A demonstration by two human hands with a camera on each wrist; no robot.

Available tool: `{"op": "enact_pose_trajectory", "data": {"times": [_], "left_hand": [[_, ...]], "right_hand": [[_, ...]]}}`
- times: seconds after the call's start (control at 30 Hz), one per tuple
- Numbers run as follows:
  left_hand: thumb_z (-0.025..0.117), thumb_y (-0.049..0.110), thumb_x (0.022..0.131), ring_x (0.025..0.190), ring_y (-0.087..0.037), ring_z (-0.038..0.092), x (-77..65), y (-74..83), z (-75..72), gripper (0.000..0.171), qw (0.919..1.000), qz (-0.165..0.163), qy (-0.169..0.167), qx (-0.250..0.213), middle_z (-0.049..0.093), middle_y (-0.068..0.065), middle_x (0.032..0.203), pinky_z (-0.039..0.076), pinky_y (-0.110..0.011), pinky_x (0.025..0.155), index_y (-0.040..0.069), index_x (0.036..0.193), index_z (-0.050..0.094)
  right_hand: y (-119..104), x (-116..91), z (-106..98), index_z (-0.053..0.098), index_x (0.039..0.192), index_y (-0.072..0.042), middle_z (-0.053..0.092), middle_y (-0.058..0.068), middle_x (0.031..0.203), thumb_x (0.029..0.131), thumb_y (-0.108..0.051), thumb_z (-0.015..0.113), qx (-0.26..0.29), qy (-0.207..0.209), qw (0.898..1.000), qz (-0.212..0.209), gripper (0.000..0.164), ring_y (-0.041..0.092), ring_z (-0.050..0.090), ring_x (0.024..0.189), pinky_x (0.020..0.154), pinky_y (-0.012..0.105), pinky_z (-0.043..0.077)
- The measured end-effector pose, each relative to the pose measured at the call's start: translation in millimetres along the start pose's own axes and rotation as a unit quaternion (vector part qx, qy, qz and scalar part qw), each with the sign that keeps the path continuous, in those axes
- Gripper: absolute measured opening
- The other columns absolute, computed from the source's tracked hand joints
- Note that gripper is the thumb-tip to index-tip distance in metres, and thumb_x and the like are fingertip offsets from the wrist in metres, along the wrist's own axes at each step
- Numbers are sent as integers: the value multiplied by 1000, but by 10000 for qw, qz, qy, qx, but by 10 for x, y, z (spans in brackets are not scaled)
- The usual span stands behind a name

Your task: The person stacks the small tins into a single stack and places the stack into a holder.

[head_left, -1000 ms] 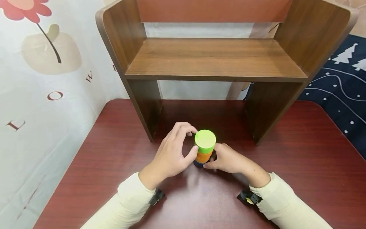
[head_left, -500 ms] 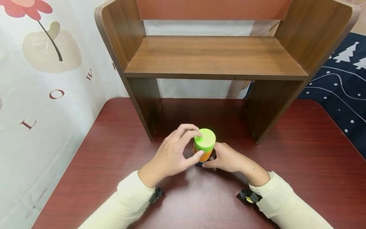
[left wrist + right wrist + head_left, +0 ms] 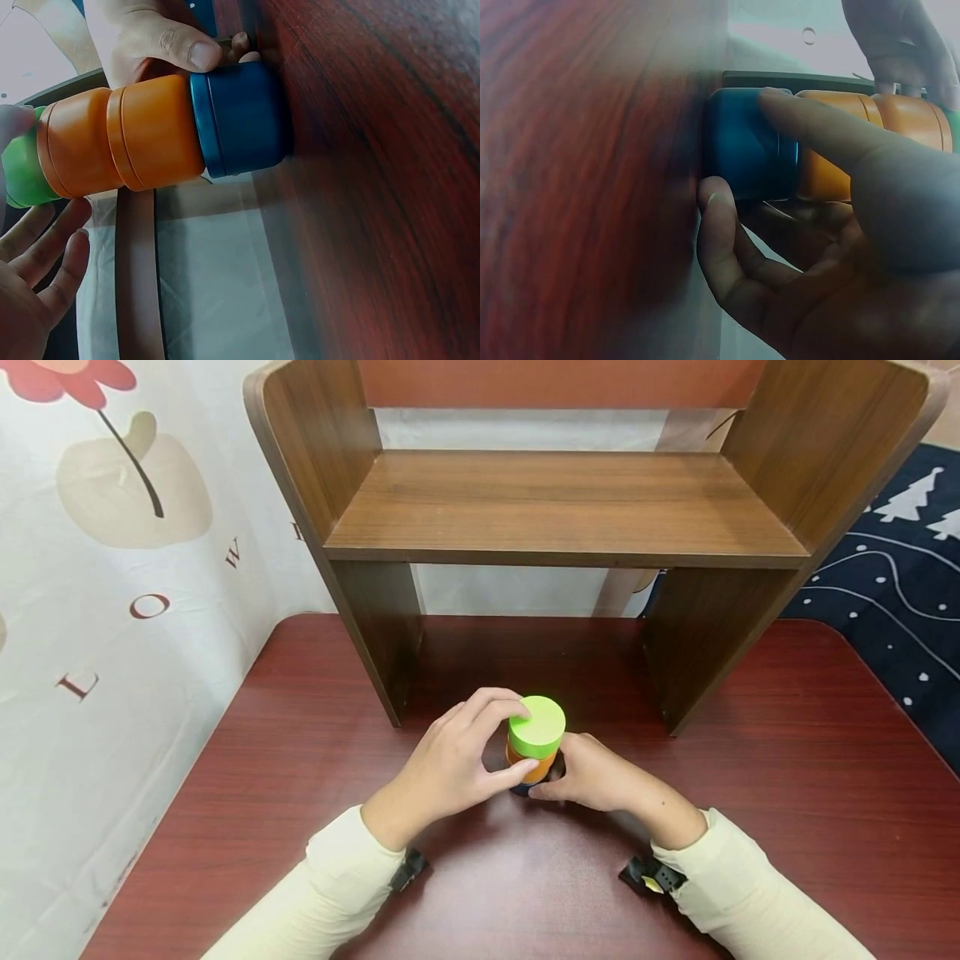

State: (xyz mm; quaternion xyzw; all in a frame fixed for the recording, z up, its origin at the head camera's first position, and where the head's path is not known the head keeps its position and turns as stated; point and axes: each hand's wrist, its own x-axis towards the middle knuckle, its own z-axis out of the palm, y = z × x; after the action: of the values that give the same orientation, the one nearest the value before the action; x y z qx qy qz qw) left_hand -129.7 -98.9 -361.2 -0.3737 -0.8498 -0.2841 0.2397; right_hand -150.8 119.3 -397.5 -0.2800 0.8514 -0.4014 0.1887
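At the far left, a white cloth [image 3: 45, 610] shows a red flower [image 3: 82, 392], cut off by the top edge, and the slanting letters L [image 3: 78, 686], O [image 3: 149, 617] and W [image 3: 232, 552]. A fourth letter is partly covered by the shelf unit [image 3: 562, 506] and cannot be read. The pale left sleeve [image 3: 300, 902] leaves through the bottom edge; a black strap [image 3: 408, 870] sits half tucked under its wrist.

Next comes the left grip [image 3: 457, 760], curled about the top of an upright stack, thumb on its near side and fingertips on the green piece [image 3: 537, 727]. The left wrist view cuts off part of this grip and the green end.

Between both grips, the stack stands on the dark red surface [image 3: 750, 735]. Seen from the head, its lower half is mostly hidden; the left wrist view separates an upper orange piece [image 3: 79, 142], a lower orange piece [image 3: 161, 133] and a blue piece [image 3: 244, 120] at the base.

To the right, the right grip [image 3: 596, 772] holds the blue piece between thumb and fingers. A second strap [image 3: 667, 875] bears a yellow patch too small to make out, beside the right sleeve [image 3: 765, 893]. Farthest right hangs a navy cloth [image 3: 892, 627] with white trees [image 3: 910, 500], one cropped by the edge.
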Motion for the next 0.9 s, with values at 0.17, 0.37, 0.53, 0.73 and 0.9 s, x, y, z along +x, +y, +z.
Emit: {"op": "enact_pose_trajectory", "data": {"times": [0.17,0.37,0.53,0.73,0.9], "left_hand": [[86,31,78,105,-16,64,-10,-8,9,55,9999,9,-95,34,59,0,122,54,-31,89,12,121,56],[85,31,79,102,-16,65,-20,-13,2,58,9997,-54,-235,13,60,1,121,54,-30,88,13,123,53],[84,30,81,100,-17,65,-19,-14,3,56,9996,-51,-274,-1,61,1,120,54,-30,88,12,123,52],[84,30,81,102,-16,65,-16,-15,11,56,9996,-55,-278,-27,61,1,119,53,-29,90,12,123,51],[83,30,82,104,-15,65,-19,-14,12,56,9995,-94,-305,-55,61,1,120,53,-29,91,12,124,51]], "right_hand": [[4,-4,1,60,114,-13,64,-4,71,81,-16,83,-22,2,10000,-8,40,14,62,53,57,27,52],[10,3,2,60,114,-14,64,-4,72,82,-17,83,-5,-19,10000,-17,39,16,63,53,58,27,52],[12,5,3,60,114,-13,64,-3,74,82,-16,82,60,-56,10000,-12,40,17,63,54,58,27,53],[20,9,8,60,113,-13,64,-3,74,82,-15,82,92,-77,9999,3,38,18,63,54,57,27,53],[18,7,7,61,111,-13,65,-3,73,82,-15,82,86,-80,9999,-21,36,17,64,54,58,27,53]]}}
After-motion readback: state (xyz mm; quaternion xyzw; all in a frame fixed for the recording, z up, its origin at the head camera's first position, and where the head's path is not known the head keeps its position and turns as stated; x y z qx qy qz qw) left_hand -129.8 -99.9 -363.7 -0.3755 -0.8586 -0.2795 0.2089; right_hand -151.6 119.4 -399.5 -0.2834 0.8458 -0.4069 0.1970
